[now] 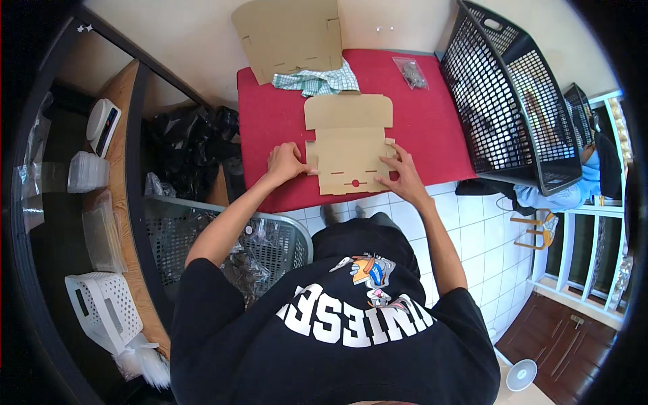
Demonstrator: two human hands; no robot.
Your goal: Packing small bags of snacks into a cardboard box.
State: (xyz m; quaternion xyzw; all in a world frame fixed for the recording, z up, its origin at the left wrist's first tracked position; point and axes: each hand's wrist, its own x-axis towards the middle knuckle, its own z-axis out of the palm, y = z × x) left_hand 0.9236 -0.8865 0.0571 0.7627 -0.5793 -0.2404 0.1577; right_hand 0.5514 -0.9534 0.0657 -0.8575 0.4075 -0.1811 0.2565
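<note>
A brown cardboard box blank point(349, 149) lies unfolded on the red-covered table point(430, 131) in front of me, its broad lid panel pointing away. Slots and a round hole near its close edge let the red cover show through. At the blank's left edge, my left hand point(288, 163) has its thumb on the side flap, with the other fingers bent. My right hand point(403, 172) is spread over the right edge, its thumb and fingers on the panel and the small side flap. The undersides of both flaps are hidden.
Behind the blank are a checked cloth point(324, 81) and a larger cardboard piece point(293, 38). A small plastic bag point(411, 73) lies far right, beside a tall black crate point(506, 96). A grey basket point(177, 233) stands left below the table. Another person's blue sleeve point(582, 185) shows at right.
</note>
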